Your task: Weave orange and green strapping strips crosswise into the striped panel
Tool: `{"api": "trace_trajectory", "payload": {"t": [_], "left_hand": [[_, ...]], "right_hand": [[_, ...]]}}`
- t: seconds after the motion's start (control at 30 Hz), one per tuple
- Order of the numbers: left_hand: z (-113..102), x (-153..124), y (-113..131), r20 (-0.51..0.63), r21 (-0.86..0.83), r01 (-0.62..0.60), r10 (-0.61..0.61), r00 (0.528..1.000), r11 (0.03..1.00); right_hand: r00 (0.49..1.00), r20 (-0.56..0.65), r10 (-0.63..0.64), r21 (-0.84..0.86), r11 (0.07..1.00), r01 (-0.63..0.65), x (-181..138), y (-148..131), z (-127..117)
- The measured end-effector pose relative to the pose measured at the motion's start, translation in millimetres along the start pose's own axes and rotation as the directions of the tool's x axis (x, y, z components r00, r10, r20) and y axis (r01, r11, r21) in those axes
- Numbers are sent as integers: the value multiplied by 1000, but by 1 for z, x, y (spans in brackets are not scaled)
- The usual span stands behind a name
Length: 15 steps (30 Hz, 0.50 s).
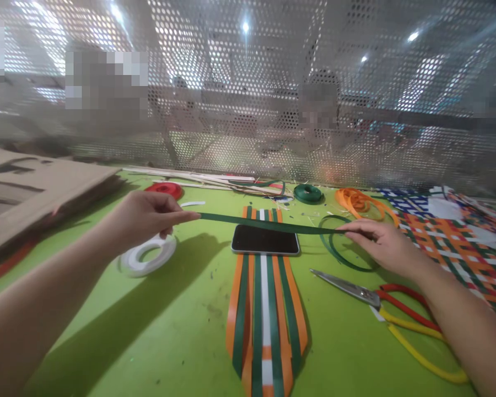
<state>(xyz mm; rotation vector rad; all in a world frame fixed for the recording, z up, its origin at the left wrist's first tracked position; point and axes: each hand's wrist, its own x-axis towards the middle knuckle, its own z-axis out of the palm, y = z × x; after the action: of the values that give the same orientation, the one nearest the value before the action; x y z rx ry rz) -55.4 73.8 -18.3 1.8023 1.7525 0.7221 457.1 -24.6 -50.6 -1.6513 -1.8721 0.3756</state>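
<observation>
A dark green strip is stretched level above the green table, held at both ends. My left hand pinches its left end and my right hand pinches its right end, where the strip runs on into a loose green loop. Under the strip lies a black phone, face up, across a bundle of orange, green and white strips laid side by side toward me.
A white tape roll sits below my left hand. Scissors with red and yellow handles lie at right, beside a woven mat. Red, green and orange rolls stand at the back. Cardboard lies at left, a perforated screen behind.
</observation>
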Motion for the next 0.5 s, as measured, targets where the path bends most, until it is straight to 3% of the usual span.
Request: {"api": "trace_trajectory", "payload": {"t": [0.2, 0.5], "left_hand": [[-1, 0, 0, -37, 7, 31, -30, 999, 1000], [0, 1, -2, -32, 8, 6, -6, 999, 1000]], "right_hand": [[996, -87, -10, -22, 1000, 8, 3, 7, 0], [993, -116, 8, -41, 999, -13, 2, 10, 0]]}}
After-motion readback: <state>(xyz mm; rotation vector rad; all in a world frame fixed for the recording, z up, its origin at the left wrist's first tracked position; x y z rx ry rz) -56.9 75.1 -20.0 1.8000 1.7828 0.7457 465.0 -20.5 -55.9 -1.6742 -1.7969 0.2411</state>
